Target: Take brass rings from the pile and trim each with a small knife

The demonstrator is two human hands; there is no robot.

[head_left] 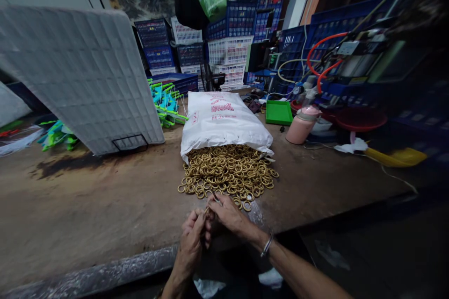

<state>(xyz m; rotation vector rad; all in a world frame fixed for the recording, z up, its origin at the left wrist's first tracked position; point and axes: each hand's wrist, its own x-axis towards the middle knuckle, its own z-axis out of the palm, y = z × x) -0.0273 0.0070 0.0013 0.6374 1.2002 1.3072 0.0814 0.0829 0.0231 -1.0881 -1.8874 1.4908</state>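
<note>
Low at the table's front edge, my two hands meet. My left hand (193, 233) is closed, pinching a brass-coloured ring (206, 210) that shows only in part between the fingers. My right hand (228, 213) is closed around a thin dark tool (216, 198), whose exact kind I cannot make out; its fingertips are against the ring. Just beyond lies a heap of brass-coloured rings (228, 168), spilling from the open mouth of a white woven sack (224, 119) with red print.
A padded grey-white board (87, 79) leans on the left of the wooden table (122, 210). Bright green and blue plastic pieces (168, 103) lie behind it. To the right are a green tray (278, 112), a pink bottle (302, 125) and a machine with red hoses (351, 65). Crates (231, 51) stand behind.
</note>
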